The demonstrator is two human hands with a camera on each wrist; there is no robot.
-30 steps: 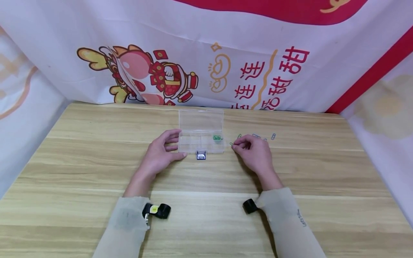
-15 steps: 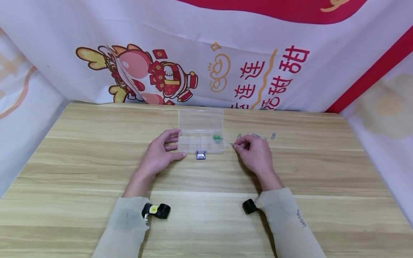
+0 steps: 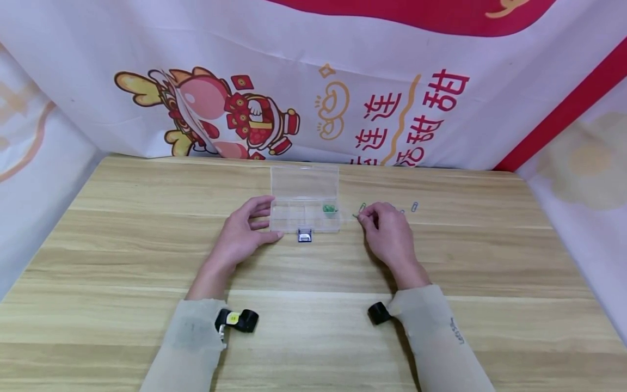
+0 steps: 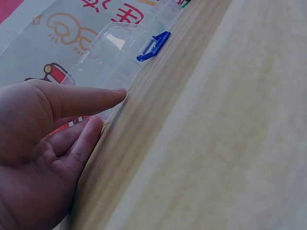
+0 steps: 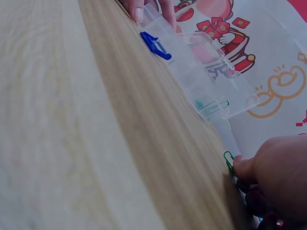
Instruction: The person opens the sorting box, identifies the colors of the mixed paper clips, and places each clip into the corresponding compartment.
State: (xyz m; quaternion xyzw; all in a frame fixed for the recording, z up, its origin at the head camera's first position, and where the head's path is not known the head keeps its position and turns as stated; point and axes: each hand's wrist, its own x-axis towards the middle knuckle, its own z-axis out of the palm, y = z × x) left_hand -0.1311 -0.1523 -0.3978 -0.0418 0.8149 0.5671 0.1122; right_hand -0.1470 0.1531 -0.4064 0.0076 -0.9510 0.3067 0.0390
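At the middle of the frame, the left hand (image 3: 243, 231) rests on the counter (image 3: 147, 261), its straight fingers and thumb touching the left end of the open clear box (image 3: 305, 202). Right of the box, the right hand (image 3: 387, 231) has its grip clenched, pinching a green paper clip (image 5: 229, 162) at its fingertips. More clips (image 3: 415, 207) lie just beyond, and green clips (image 3: 329, 208) sit in the box's right compartment.
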